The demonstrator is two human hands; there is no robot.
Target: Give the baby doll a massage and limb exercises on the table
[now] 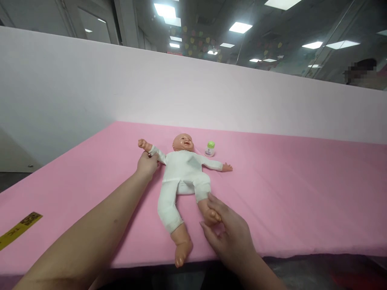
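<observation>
Doll of tan plastic and white cloth (184, 169), count 1, face up, middle of pink cloth-covered desk (296, 193). Hands, 2: left hand (146, 166) has fingers clamped on one outstretched doll arm; right hand (232, 231) at one foot, thumb and fingers apart around it, firm grip or not, cannot tell. One small white jar with green lid (209, 149) upright near doll's head. One yellow strip with black print (21, 229), desk's left side.
</observation>
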